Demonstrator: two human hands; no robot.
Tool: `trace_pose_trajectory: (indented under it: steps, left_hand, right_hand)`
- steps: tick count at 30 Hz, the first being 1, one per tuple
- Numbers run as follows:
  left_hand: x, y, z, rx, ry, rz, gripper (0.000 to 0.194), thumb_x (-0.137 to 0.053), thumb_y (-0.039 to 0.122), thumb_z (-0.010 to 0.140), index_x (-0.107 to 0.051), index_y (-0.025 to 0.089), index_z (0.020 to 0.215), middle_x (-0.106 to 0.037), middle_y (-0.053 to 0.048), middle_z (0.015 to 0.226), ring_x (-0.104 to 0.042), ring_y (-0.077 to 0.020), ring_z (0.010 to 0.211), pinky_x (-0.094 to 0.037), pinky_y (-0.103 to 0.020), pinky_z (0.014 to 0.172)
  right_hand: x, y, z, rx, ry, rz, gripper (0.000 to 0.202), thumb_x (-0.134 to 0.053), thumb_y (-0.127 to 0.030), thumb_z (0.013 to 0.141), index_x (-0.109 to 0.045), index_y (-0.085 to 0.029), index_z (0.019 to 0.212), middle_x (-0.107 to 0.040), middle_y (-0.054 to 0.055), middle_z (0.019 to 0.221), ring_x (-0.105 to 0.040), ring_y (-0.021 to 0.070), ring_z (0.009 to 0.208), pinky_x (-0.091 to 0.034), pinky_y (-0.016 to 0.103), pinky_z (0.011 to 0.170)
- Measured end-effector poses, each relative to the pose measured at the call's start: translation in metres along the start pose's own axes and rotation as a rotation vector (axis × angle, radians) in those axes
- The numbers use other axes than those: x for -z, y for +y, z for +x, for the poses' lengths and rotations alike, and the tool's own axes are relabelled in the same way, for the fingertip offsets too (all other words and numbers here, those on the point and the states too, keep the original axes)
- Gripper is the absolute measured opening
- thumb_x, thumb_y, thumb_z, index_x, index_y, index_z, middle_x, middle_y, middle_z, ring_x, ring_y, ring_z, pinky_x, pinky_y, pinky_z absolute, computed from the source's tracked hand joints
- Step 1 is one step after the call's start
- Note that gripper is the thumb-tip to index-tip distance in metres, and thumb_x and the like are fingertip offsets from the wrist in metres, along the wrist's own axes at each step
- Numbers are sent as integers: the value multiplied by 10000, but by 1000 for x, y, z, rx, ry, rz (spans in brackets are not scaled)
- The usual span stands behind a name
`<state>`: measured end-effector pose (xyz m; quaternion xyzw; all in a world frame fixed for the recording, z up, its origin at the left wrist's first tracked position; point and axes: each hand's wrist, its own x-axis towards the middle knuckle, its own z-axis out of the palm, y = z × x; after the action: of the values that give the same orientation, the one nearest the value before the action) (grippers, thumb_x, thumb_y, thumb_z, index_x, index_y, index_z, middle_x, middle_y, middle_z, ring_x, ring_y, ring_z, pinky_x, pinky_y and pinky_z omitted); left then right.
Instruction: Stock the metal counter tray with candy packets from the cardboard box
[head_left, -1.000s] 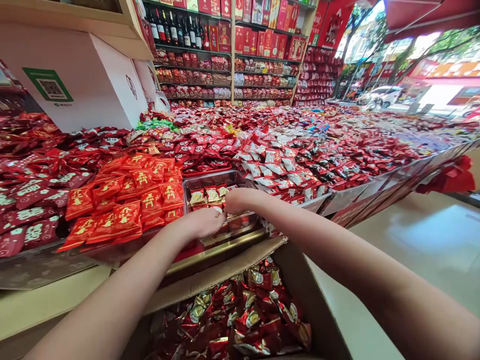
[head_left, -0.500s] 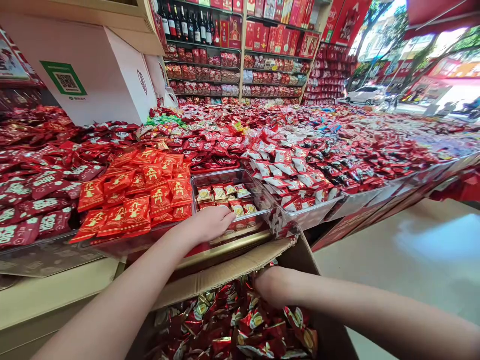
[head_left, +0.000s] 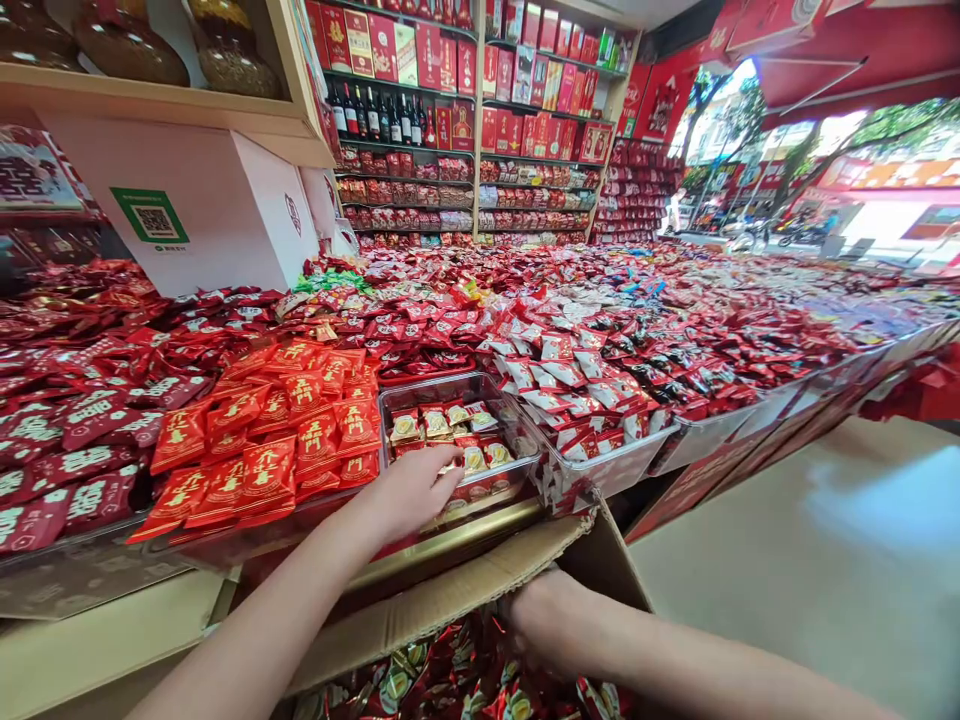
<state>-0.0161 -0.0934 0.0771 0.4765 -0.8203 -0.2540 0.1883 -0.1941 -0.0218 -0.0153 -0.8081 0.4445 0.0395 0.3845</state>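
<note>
My left hand (head_left: 420,488) is at the front edge of a clear plastic bin (head_left: 529,455), its fingers slightly apart and nothing visible in them. Small red and gold packets (head_left: 474,455) lie in rows inside that bin. Below it, an open cardboard box (head_left: 450,610) holds many loose red and gold packets (head_left: 517,700). My right hand (head_left: 544,620) reaches down into the box among them. Its fingers are hidden by the hand and the packets.
Bright red packets (head_left: 262,475) are heaped left of the bin, white and red packets (head_left: 581,375) right of it. A white box with a green code label (head_left: 187,200) stands at the back left. Shelves of bottles (head_left: 375,115) rise behind.
The view has tilted up, showing more of the shelves. My left hand's fingers have spread a little at the bin's edge. My right hand remains in the box.
</note>
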Motion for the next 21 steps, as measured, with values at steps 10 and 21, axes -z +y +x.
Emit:
trace_pose_trajectory:
  steps: [10,21]
  left_hand:
    - [-44,20,-82,297,78,-917,322,-674,429,682,-636,223,925,-700,-14,774,-626,-165,708,-503,-235,625]
    - [-47,17,-92,-108,507,-583,103,-636,251,754,-712,313,782,-640,22,776,-603,-134,715,-474,-197,655]
  right_hand:
    - [41,-39,-32,324,220,1136,301,-737,-340,619,-549,-151,758,-557,-18,685,-485,84,608,-382,206,578]
    - [19,-39,-19,195,243,1517,439,-605,-525,710,-545,-142,915,-614,26,686,-592,118,546,-440,206,469]
